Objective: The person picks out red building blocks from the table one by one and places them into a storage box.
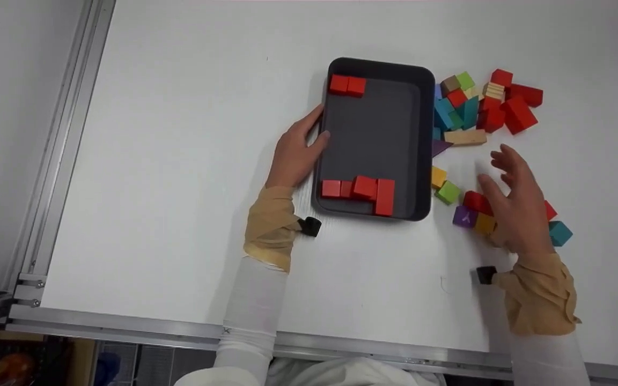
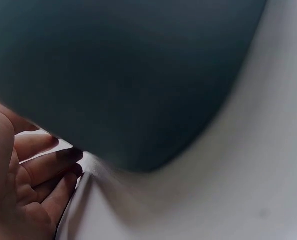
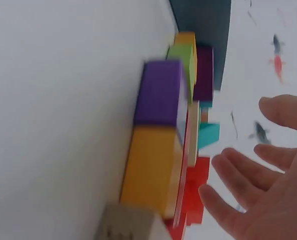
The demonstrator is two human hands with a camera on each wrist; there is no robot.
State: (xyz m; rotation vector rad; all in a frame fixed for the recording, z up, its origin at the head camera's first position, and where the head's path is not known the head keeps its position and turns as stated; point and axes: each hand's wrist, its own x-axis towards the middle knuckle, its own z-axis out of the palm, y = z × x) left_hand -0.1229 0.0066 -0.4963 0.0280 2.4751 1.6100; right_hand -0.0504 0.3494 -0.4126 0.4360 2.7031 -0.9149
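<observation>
Here was the tray (image 1: 413, 139), upper middle of the head view, and the left hand (image 1: 295, 158) had it by the left side, thumb over the rim! The right hand (image 1: 521, 206) hung free at lower right, fingers apart and loosely bent, grasping nothing, right above a huddle of blocks. And that huddle looked risky: the purple block (image 1: 464, 216) sat tight against its neighbours, so a clumsy dip of the fingers might well have scattered the lot. Trouble could have come inside the tray too! One red block (image 1: 364, 187) sat skewed and raised at the lower end; a jolt from the left hand could have toppled it. A shove to the right, and the purple triangle (image 1: 440, 147), close by the tray's right wall, would probably have been bumped.

Now the wrist views! The right one showed, at lower centre, a yellow block (image 3: 151, 170) and a pale block (image 3: 131, 225), largely hidden by the palm from overhead. The left one caught fingers (image 2: 51, 165) at lower left, by the tray's outer side, which the head view concealed; but the red blocks were missing there entirely.
</observation>
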